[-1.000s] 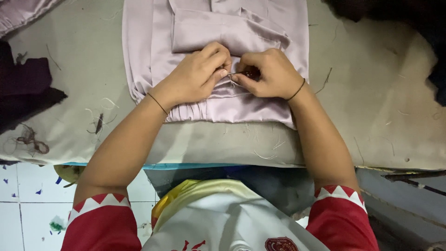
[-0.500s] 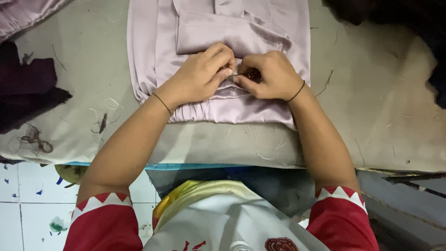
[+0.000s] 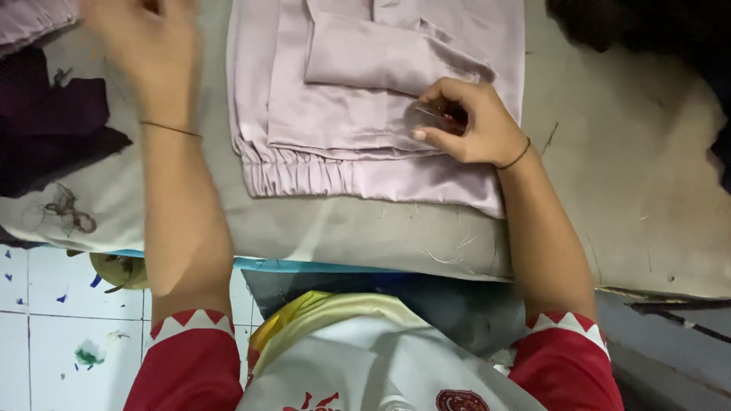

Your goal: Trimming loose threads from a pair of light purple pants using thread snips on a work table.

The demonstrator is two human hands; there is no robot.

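Your right hand (image 3: 472, 122) rests on the folded lilac garment (image 3: 365, 114), fingers pinched around small thread snips (image 3: 438, 114) — pinning the cuff flat. Your left hand (image 3: 145, 46) hangs blurred to the garment's left — whether it's closed, I cannot tell.

Left hand (image 3: 141, 38) raised and blurred at upper left, forearm stretched forward, thin band worn at wrist, right hand (image 3: 468, 125) curled, fingertips pinched together, wrist banded

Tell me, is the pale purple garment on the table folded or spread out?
Folded. The garment lies in flat stacked layers, one sleeve laid across it; the right hand rests on it.
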